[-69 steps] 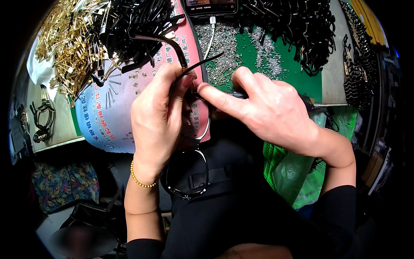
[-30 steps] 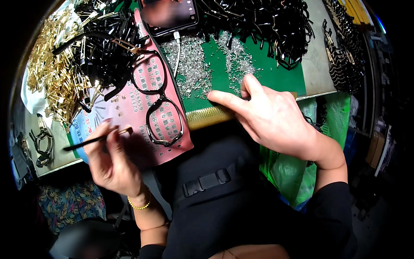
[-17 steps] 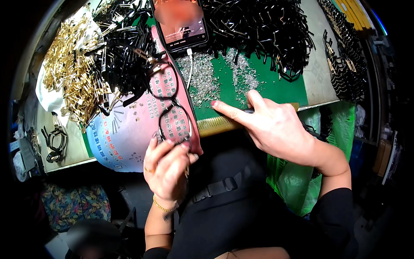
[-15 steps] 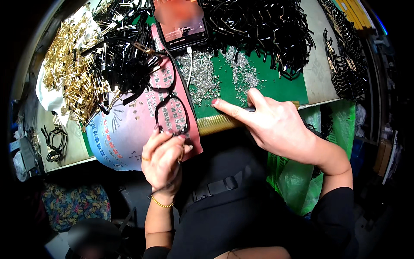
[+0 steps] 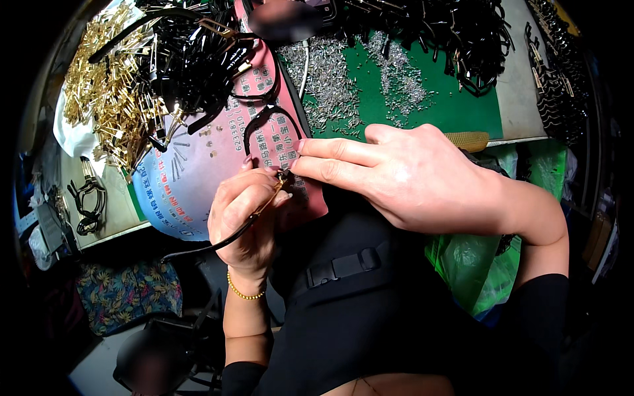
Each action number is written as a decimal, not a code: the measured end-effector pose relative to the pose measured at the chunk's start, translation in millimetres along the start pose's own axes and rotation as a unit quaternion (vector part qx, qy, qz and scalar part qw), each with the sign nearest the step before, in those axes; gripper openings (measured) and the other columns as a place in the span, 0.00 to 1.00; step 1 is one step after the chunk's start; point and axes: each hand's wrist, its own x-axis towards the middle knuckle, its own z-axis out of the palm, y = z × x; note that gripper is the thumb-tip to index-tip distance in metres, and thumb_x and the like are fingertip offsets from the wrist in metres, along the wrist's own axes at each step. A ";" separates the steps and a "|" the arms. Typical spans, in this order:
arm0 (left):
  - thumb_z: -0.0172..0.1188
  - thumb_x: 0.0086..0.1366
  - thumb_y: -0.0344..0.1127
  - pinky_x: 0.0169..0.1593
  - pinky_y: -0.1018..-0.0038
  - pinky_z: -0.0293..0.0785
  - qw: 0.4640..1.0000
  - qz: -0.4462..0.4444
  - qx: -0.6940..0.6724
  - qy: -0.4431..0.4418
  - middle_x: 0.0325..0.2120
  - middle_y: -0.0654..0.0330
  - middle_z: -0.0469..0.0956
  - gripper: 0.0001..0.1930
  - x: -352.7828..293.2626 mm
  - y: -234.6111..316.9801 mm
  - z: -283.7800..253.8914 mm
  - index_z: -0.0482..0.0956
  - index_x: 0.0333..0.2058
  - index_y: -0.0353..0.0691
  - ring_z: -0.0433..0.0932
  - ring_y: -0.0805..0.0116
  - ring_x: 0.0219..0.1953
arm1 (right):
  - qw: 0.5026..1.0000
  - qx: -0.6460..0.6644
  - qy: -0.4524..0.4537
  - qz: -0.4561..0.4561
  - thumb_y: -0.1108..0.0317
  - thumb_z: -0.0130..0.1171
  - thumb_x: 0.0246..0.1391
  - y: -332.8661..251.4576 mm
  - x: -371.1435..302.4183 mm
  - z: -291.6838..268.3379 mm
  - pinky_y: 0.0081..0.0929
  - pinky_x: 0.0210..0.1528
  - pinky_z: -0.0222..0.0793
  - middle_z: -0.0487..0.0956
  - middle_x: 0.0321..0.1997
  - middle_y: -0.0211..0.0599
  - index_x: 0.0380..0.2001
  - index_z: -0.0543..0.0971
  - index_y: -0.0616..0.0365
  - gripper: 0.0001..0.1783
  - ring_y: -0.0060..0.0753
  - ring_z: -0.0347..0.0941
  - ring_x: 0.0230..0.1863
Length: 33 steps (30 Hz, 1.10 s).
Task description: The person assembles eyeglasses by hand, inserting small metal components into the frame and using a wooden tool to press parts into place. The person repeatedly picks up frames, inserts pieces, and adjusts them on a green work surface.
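Note:
Over the front of a pink and blue printed sheet [image 5: 188, 142], my left hand [image 5: 238, 208] is closed on a black eyeglass frame [image 5: 248, 135]. A dark temple arm [image 5: 201, 249] runs from the pinched corner back across that hand and sticks out to the lower left. My right hand [image 5: 413, 181] reaches in from the right, its first two fingers stretched side by side. Their tips meet the left fingertips at the frame's corner. Whatever sits between those right fingertips is too small and covered to make out.
Small silvery screws [image 5: 330, 89] lie scattered on a green mat [image 5: 456, 109]. Black eyewear parts [image 5: 191, 72] and gold-coloured pieces [image 5: 102, 86] are heaped at left, more black frames [image 5: 422, 23] at the back. A phone [image 5: 323, 9] and cable stand behind; green plastic bags [image 5: 475, 264] hang below the edge.
My right hand has moved left from beside the screws to the eyeglass frame. My left hand has turned, bringing the dark temple arm into sight. The whole view has shifted slightly.

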 end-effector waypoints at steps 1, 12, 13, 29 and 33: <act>0.61 0.60 0.14 0.55 0.57 0.78 1.000 0.001 0.008 -0.002 0.33 0.52 0.79 0.10 1.3 0.2 0.2 0.73 0.38 0.31 0.82 0.58 0.39 | 1.000 0.004 -0.004 0.002 0.74 0.62 0.47 0.5 0.7 0.1 0.25 0.24 0.75 0.75 0.64 0.24 0.62 0.74 0.42 0.36 0.34 0.75 0.30; 0.61 0.60 0.16 0.64 0.46 0.69 0.994 -0.070 -0.001 -0.090 0.31 0.55 0.79 0.11 18.7 -4.4 -10.4 0.76 0.40 0.33 0.80 0.63 0.36 | 0.999 0.050 0.007 0.012 0.74 0.63 0.46 5.2 6.9 0.3 0.23 0.22 0.74 0.79 0.59 0.24 0.55 0.79 0.45 0.29 0.30 0.74 0.27; 0.61 0.60 0.16 0.64 0.47 0.70 0.991 -0.034 0.057 -0.113 0.32 0.54 0.79 0.11 19.2 -0.9 -11.7 0.76 0.40 0.33 0.80 0.63 0.36 | 0.998 0.055 0.006 0.012 0.74 0.63 0.46 6.1 7.1 0.4 0.23 0.22 0.74 0.79 0.59 0.24 0.55 0.79 0.45 0.29 0.30 0.73 0.27; 0.71 0.48 0.20 0.44 0.60 0.82 0.994 -0.006 0.078 -0.080 0.28 0.58 0.78 0.16 22.6 -10.0 -4.5 0.75 0.33 0.39 0.80 0.59 0.30 | 0.997 0.071 -0.029 0.016 0.75 0.61 0.47 8.8 9.7 -4.9 0.23 0.23 0.74 0.78 0.57 0.26 0.56 0.78 0.49 0.28 0.28 0.73 0.26; 0.69 0.51 0.17 0.50 0.58 0.80 0.990 0.032 0.103 -0.090 0.31 0.57 0.74 0.14 20.7 -3.6 -4.5 0.75 0.34 0.36 0.80 0.62 0.33 | 0.996 0.082 -0.029 0.022 0.74 0.61 0.48 7.3 8.9 -5.6 0.26 0.25 0.75 0.78 0.56 0.27 0.56 0.78 0.50 0.28 0.31 0.75 0.28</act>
